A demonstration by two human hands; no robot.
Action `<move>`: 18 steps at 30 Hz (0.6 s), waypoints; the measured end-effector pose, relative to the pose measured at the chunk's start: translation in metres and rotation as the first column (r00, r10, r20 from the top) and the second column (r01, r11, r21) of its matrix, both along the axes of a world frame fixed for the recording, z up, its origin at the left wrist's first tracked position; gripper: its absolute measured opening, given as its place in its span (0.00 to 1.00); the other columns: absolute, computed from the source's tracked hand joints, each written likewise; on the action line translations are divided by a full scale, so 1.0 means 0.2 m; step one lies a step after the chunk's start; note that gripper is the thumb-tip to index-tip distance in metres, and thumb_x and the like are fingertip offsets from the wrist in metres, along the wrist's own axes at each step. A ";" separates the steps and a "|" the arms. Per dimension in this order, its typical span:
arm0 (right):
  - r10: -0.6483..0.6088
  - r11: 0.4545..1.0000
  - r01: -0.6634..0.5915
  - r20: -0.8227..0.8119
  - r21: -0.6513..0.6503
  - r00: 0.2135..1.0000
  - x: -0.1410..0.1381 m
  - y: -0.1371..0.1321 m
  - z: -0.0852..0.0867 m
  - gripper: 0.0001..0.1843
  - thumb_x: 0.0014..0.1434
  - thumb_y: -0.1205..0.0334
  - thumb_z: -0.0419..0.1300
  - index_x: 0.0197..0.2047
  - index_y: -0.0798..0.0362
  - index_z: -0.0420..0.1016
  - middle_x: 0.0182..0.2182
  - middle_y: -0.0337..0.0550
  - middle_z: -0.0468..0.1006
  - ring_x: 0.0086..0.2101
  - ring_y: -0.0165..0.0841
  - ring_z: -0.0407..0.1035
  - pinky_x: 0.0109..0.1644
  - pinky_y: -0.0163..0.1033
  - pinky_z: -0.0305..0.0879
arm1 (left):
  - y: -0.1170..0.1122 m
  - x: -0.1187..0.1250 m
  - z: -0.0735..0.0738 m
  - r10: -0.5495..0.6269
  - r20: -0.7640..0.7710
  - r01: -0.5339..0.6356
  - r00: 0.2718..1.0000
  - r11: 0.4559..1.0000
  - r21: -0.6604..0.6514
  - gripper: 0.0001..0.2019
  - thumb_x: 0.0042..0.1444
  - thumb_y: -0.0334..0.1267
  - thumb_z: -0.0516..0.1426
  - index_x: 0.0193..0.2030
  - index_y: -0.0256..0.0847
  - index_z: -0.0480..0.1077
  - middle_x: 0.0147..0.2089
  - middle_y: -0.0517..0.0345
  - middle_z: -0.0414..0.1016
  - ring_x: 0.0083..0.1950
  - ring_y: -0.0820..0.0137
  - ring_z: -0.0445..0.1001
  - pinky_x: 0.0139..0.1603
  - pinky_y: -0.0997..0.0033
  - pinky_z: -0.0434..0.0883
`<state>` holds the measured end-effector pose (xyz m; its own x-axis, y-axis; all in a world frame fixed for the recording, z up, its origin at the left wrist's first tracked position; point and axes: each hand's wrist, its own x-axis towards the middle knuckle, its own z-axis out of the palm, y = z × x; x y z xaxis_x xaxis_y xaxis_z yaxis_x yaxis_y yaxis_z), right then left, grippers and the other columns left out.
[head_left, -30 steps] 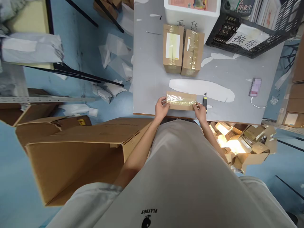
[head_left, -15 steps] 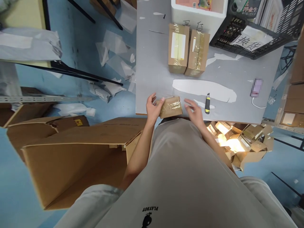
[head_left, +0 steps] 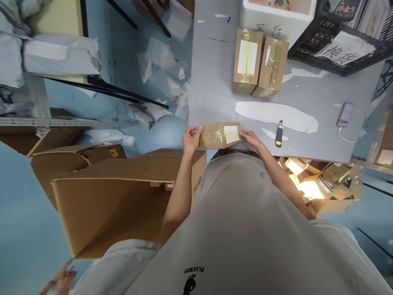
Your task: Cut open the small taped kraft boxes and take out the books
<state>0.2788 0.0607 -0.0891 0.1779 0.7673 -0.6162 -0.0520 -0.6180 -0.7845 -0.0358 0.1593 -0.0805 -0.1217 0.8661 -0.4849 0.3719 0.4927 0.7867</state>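
Between my two hands is a small cardboard box (head_left: 211, 136), wrapped in shiny clear tape, with a white label towards its right end. My left hand (head_left: 192, 138) grips the left end, thumb on top. At the right end, the fingers of my right hand (head_left: 250, 137) close on the edge beside the label. The box is held at the table's near edge, just in front of my body. To the right, a black and yellow box cutter (head_left: 279, 134) lies partly over a long white paper strip (head_left: 276, 116).
Two taped boxes (head_left: 248, 59) stand at the back before a white foam box (head_left: 276, 20) and a black crate (head_left: 334, 45). A large open carton (head_left: 113, 213) is at my left; another person's hand (head_left: 63, 278) is near its lower corner. A bin of cardboard (head_left: 331, 190) is right.
My right hand has come in from the side and taken hold of the box's right end. The box now shows a white label. Another person's hand has appeared at lower left.
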 end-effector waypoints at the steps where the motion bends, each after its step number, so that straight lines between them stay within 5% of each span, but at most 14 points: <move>1: -0.002 1.000 0.002 -0.013 0.001 1.000 0.00 0.00 0.01 0.31 0.59 0.31 0.76 0.48 0.51 0.90 0.45 0.46 0.93 0.51 0.47 0.84 0.66 0.58 0.81 | 0.00 0.00 0.00 0.011 -0.005 -0.011 1.000 1.000 0.020 0.22 0.66 0.58 0.70 0.48 0.38 0.78 0.42 0.51 0.85 0.45 0.63 0.85 0.52 0.66 0.81; 5: -0.116 0.991 0.109 0.104 0.074 0.988 0.08 -0.09 0.11 0.36 0.55 0.31 0.77 0.55 0.51 0.90 0.56 0.51 0.92 0.60 0.54 0.83 0.71 0.60 0.78 | 0.00 0.12 -0.05 -0.016 0.006 0.016 1.000 0.999 0.045 0.15 0.73 0.51 0.65 0.48 0.40 0.78 0.45 0.48 0.86 0.51 0.59 0.85 0.60 0.61 0.81; 10: -0.218 0.974 0.190 0.293 0.121 0.931 0.24 -0.25 0.23 0.39 0.59 0.30 0.73 0.60 0.52 0.89 0.62 0.56 0.89 0.63 0.57 0.82 0.74 0.64 0.76 | 0.00 0.43 -0.16 -0.174 0.112 0.183 0.978 0.980 -0.074 0.11 0.75 0.43 0.59 0.47 0.41 0.80 0.55 0.43 0.88 0.63 0.54 0.84 0.74 0.54 0.75; 14: -0.245 0.969 0.239 0.281 0.056 0.928 0.28 -0.34 0.23 0.43 0.58 0.26 0.71 0.62 0.52 0.88 0.64 0.57 0.87 0.63 0.56 0.81 0.71 0.64 0.78 | -0.01 0.58 -0.21 -0.230 0.182 0.264 0.956 0.946 -0.190 0.12 0.73 0.40 0.57 0.46 0.40 0.82 0.59 0.41 0.89 0.68 0.50 0.83 0.79 0.49 0.71; 18: -0.261 0.965 0.262 0.248 0.027 0.933 0.35 -0.35 0.21 0.44 0.56 0.24 0.71 0.60 0.51 0.88 0.61 0.59 0.89 0.60 0.55 0.83 0.68 0.66 0.80 | 0.07 0.59 -0.19 -0.227 0.186 0.265 0.956 0.940 -0.216 0.13 0.68 0.41 0.61 0.51 0.39 0.84 0.56 0.42 0.90 0.65 0.51 0.85 0.76 0.46 0.75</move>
